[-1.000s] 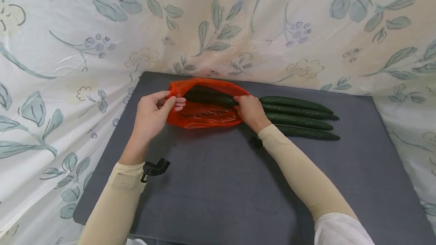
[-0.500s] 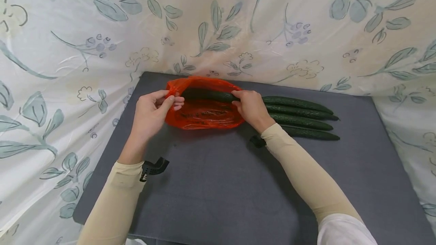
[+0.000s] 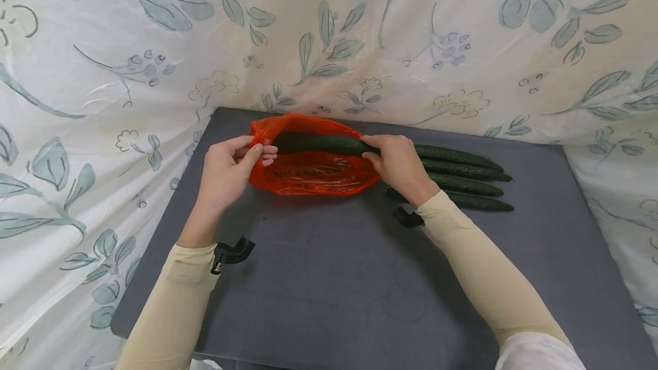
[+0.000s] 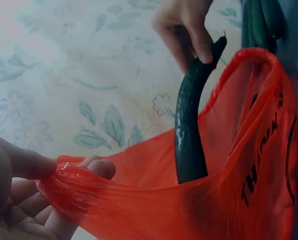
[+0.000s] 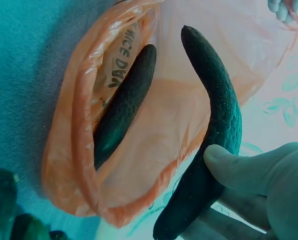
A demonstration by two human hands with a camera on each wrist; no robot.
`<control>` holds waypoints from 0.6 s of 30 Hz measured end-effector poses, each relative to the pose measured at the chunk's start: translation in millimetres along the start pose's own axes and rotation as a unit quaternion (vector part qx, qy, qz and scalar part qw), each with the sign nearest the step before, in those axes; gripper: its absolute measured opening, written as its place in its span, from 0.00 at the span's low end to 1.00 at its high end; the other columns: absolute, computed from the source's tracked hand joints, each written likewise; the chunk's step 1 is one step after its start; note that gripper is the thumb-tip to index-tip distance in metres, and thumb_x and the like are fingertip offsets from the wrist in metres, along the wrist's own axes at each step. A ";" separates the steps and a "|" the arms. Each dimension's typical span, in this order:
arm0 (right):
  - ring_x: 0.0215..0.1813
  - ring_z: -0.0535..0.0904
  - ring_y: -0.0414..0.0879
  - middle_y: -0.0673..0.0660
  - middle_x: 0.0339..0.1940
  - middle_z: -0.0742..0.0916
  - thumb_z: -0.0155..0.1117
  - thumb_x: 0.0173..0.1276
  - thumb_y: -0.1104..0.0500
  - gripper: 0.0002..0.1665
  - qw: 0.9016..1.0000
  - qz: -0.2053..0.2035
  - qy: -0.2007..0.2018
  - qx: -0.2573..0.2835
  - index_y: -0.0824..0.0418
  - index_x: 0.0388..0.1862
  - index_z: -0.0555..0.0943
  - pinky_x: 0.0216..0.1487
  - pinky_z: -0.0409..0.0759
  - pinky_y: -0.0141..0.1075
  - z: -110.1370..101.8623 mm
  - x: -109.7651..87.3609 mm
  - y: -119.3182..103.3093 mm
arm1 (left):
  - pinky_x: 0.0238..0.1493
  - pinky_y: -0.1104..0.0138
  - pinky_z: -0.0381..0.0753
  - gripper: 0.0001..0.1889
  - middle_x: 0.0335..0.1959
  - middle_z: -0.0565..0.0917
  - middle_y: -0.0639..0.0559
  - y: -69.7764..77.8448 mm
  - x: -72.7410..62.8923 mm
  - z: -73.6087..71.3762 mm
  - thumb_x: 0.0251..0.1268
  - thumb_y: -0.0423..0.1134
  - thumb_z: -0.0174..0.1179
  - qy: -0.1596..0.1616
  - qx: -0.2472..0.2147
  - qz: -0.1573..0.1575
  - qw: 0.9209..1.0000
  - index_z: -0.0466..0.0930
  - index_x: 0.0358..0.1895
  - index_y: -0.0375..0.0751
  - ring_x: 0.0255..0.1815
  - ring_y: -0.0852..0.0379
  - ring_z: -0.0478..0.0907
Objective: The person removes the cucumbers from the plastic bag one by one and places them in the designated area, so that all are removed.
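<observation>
My left hand (image 3: pixel 223 173) pinches the left side of the rim of a red plastic bag (image 3: pixel 308 184), whose mouth gapes toward the right. Thumb and fingers of my right hand (image 3: pixel 403 167) grip a dark green cucumber (image 3: pixel 329 144) near one end. In the left wrist view, the held cucumber (image 4: pixel 189 125) reaches past the rim into the mouth, its far end hidden by the red film. The right wrist view shows another cucumber (image 5: pixel 126 107) lying inside the bag (image 5: pixel 64 165), beside the held one.
Several cucumbers (image 3: pixel 462 172) lie side by side on the grey table (image 3: pixel 319 278), right of the bag and partly behind the right hand. A flower-patterned curtain (image 3: pixel 339 33) hangs along the table's back and sides. Each wrist carries a black mount (image 3: pixel 233 251).
My right hand has shifted right, and more of the held cucumber's length shows at the bag's mouth. The left hand has stayed nearly still on the rim.
</observation>
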State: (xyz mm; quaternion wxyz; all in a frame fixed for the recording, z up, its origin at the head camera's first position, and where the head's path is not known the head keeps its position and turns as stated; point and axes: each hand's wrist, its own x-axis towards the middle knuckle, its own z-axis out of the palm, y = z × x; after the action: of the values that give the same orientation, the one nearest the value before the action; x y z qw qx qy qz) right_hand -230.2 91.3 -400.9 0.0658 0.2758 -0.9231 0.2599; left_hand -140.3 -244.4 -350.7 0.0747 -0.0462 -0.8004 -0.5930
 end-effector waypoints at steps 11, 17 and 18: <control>0.46 0.91 0.55 0.61 0.61 0.90 0.77 0.72 0.65 0.26 1.000 0.001 0.008 0.015 0.62 0.69 0.86 0.46 0.90 0.51 -14.5 -35.9 13.4 | 0.53 0.69 0.88 0.15 0.48 0.91 0.35 -1.5 -0.5 0.9 0.83 0.31 0.61 0.001 0.005 0.014 1.000 0.84 0.61 0.23 0.44 0.50 0.93; 0.50 0.90 0.57 0.61 0.58 0.91 0.77 0.72 0.67 0.25 1.000 0.000 0.018 0.009 0.61 0.67 0.87 0.47 0.90 0.54 -17.3 -49.2 23.1 | 0.53 0.68 0.88 0.14 0.48 0.91 0.34 -0.5 -0.3 2.0 0.83 0.30 0.61 -0.001 -0.009 0.003 1.000 0.84 0.61 0.23 0.44 0.53 0.93; 0.50 0.90 0.57 0.61 0.58 0.91 0.77 0.71 0.67 0.25 1.000 0.000 0.022 0.009 0.61 0.67 0.88 0.47 0.90 0.54 -17.7 -51.4 24.8 | 0.52 0.68 0.88 0.14 0.48 0.91 0.34 -0.7 -0.2 2.2 0.82 0.30 0.61 -0.001 -0.010 0.003 1.000 0.84 0.61 0.23 0.44 0.53 0.93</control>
State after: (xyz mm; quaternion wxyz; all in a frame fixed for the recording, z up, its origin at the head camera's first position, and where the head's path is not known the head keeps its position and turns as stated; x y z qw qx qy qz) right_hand -200.9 142.5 -410.3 0.0832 0.2711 -0.9189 0.2742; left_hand -140.3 -242.5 -352.0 0.0751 -0.0501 -0.7945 -0.6006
